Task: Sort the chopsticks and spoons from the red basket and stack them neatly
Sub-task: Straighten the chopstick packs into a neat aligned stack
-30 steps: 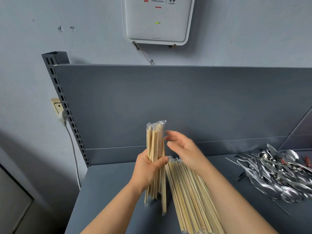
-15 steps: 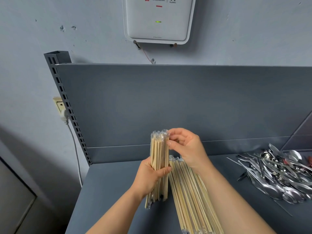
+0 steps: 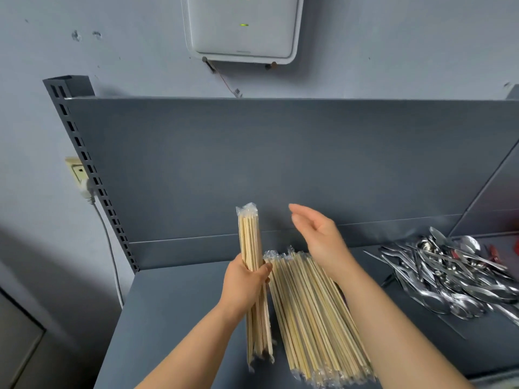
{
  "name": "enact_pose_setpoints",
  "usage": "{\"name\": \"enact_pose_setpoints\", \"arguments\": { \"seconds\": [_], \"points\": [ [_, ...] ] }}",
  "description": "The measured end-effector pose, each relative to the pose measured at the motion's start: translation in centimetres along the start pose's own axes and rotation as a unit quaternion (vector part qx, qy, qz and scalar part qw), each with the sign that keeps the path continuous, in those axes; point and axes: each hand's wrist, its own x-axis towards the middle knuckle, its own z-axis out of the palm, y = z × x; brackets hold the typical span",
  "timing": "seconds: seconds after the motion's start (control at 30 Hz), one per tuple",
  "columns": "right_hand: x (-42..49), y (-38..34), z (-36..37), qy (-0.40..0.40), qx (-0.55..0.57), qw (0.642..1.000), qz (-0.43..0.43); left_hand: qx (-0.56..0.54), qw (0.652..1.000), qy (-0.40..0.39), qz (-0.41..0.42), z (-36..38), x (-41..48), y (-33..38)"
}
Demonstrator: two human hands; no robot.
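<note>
Left grip (image 3: 243,286) wrapped round upright bundle (image 3: 248,234), long axis near vertical; pile (image 3: 314,315) just right, probably touching. Right grip (image 3: 320,238) slack, empty, above pile.

Shop-like room, slotted metal shelving (image 3: 280,153), wall router (image 3: 241,26)

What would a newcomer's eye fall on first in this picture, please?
The left hand grips an upright bundle of wrapped chopsticks at the centre, beside a bigger pile of chopsticks lying flat on the grey shelf. The right hand hovers open above that pile, and a heap of shiny spoons lies to the right.
</note>
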Motion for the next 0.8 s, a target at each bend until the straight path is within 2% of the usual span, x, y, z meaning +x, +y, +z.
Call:
{"name": "enact_pose_setpoints", "arguments": {
  "seconds": [0.07, 0.13, 0.2, 0.27, 0.4, 0.47, 0.57, 0.67, 0.73, 0.8],
  "points": [
    [-0.3, 3.1, -1.6, 0.036, -0.157, 0.982, 0.094, 0.009, 0.997, -0.004, -0.079, 0.5, -0.2, -0.9],
    [-1.1, 5.9, -3.0, 0.016, -0.300, 0.934, 0.196, 0.055, 0.991, 0.007, -0.119, 1.1, -0.3, -1.8],
    [-2.1, 7.8, -4.0, -0.032, -0.347, 0.893, 0.284, 0.125, 0.983, 0.028, -0.129, 2.1, -0.4, -2.4],
    [-2.9, 8.8, -4.4, -0.067, -0.337, 0.876, 0.339, 0.136, 0.980, 0.055, -0.131, 3.4, -0.7, -2.9],
    [-3.2, 9.6, -4.0, -0.110, -0.351, 0.866, 0.338, 0.195, 0.967, 0.107, -0.123, 5.7, -1.4, -3.4],
    [-3.2, 9.7, -3.9, -0.128, -0.362, 0.864, 0.326, 0.254, 0.949, 0.122, -0.143, 6.1, -1.5, -3.4],
    [-3.2, 9.8, -4.3, -0.147, -0.373, 0.861, 0.314, 0.251, 0.939, 0.135, -0.191, 6.1, -1.8, -2.9],
    [-3.3, 9.8, -4.8, -0.178, -0.382, 0.851, 0.312, 0.297, 0.921, 0.099, -0.230, 4.6, -1.9, -2.7],
    [-3.4, 9.8, -4.6, -0.201, -0.389, 0.846, 0.305, 0.342, 0.911, 0.060, -0.221, 3.3, -2.1, -2.6],
    [-3.6, 9.9, -3.9, -0.210, -0.412, 0.839, 0.286, 0.337, 0.919, 0.029, -0.201, 2.5, -2.1, -2.4]
  ]
}}
